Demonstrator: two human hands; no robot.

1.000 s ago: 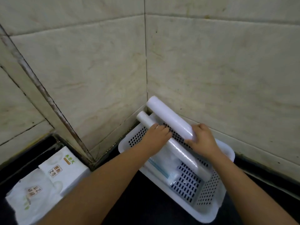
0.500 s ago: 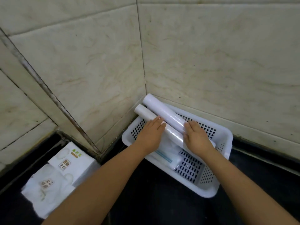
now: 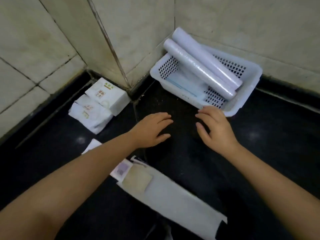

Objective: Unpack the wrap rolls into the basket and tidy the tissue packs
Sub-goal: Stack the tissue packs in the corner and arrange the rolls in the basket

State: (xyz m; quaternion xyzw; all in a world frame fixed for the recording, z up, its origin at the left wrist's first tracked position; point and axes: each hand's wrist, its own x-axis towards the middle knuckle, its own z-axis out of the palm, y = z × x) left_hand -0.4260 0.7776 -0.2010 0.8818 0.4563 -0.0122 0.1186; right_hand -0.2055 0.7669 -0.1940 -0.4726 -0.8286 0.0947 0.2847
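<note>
Both our hands have come off the rolls and back out of the basket point(image 3: 245, 99), and they now hover over the black counter point(image 3: 277, 144) with nothing in them. Our left hand point(image 3: 152, 131) is spread palm down, fingers loosely apart, near the middle of the counter. Our right hand point(image 3: 214, 129) is open too, fingers slightly curled, its fingertips just beside the basket's near rim (touching or not, we cannot tell).

We see the white basket in the back right corner of the counter, pushed against the tiled wall point(image 3: 242, 23). Two wrap rolls lie in it side by side and touching, slanting from the back left corner over the rim down toward the front right: the clear shiny roll point(image 3: 199, 68) nearer us, the matte white roll point(image 3: 206, 56) behind it. A flat packet with a blue stripe point(image 3: 183, 85) lies on the basket floor beneath them.

Two tissue packs sit at the back left edge by the wall's jutting corner: a boxy pack point(image 3: 108, 96) and a crumpled soft pack point(image 3: 90, 116), touching each other. A long white wrapper point(image 3: 169, 193) lies flat on the counter near the front edge, between our forearms.
</note>
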